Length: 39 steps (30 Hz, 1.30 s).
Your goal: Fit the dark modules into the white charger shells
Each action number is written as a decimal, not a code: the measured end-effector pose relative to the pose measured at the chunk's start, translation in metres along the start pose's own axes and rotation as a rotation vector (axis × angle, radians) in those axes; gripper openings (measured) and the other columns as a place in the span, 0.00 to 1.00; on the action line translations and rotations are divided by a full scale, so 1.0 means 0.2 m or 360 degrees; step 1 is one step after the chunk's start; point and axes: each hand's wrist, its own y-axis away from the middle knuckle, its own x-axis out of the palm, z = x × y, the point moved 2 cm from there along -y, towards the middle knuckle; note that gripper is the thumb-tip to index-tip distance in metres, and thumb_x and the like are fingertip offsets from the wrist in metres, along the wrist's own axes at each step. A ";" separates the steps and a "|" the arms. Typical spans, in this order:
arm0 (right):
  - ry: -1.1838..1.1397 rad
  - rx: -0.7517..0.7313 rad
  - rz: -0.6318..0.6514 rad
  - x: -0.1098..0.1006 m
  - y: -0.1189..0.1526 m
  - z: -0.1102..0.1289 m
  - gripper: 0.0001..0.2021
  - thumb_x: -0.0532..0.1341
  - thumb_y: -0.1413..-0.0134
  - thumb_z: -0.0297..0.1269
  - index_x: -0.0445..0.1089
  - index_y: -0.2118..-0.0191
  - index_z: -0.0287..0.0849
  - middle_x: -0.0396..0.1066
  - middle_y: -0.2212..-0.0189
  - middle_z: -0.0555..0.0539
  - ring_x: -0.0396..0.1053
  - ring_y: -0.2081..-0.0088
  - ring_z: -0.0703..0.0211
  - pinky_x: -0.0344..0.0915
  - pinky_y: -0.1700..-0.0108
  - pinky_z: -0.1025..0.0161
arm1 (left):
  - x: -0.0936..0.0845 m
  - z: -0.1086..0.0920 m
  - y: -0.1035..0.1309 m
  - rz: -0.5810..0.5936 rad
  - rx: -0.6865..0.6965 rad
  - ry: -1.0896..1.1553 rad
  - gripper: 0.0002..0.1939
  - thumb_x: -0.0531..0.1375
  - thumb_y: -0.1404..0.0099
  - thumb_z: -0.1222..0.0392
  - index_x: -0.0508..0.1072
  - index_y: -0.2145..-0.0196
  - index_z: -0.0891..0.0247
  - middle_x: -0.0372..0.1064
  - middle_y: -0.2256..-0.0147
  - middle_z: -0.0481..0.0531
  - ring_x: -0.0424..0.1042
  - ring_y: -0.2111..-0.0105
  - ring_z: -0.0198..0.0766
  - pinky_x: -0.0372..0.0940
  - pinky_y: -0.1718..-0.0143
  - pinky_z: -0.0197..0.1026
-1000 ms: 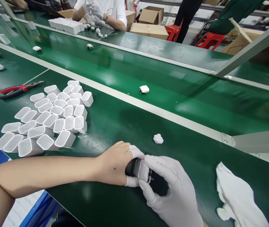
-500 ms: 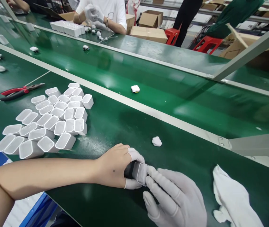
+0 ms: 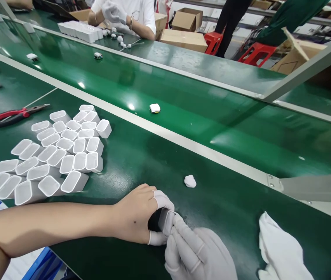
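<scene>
Head view: gloved right hand (image 3: 200, 252) hides white casing (image 3: 165, 221).

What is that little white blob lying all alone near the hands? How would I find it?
Start at the big cluster of open white shells on the near green table. Go right, past bare green, to just above the left hand. There lies the small lumpy white piece, rounded and crumpled, alone, unlike the boxy shells.
</scene>
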 end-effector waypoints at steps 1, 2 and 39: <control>0.0043 -0.0023 0.0005 0.01 0.01 0.01 0.09 0.55 0.44 0.26 0.69 0.71 0.44 0.77 0.70 0.48 0.60 0.83 0.64 0.54 0.80 0.62 | 0.00 0.00 0.00 0.0003 -0.0002 0.0009 0.21 0.67 0.48 0.56 0.69 0.57 0.57 0.73 0.59 0.48 0.70 0.63 0.41 0.58 0.62 0.42; 0.0104 -0.0053 0.0007 0.02 0.01 0.01 0.10 0.54 0.44 0.26 0.70 0.71 0.43 0.77 0.71 0.48 0.60 0.84 0.64 0.55 0.81 0.62 | 0.00 0.00 0.00 0.0001 -0.0004 0.0014 0.21 0.67 0.48 0.56 0.69 0.57 0.57 0.74 0.59 0.48 0.70 0.63 0.41 0.58 0.62 0.42; -0.0340 0.0159 -0.0123 0.01 0.04 0.02 0.12 0.59 0.44 0.28 0.69 0.55 0.45 0.73 0.62 0.47 0.70 0.62 0.57 0.70 0.62 0.58 | 0.01 0.03 0.01 0.0019 0.0077 -0.0400 0.22 0.67 0.50 0.50 0.68 0.60 0.62 0.74 0.63 0.50 0.71 0.65 0.42 0.58 0.63 0.43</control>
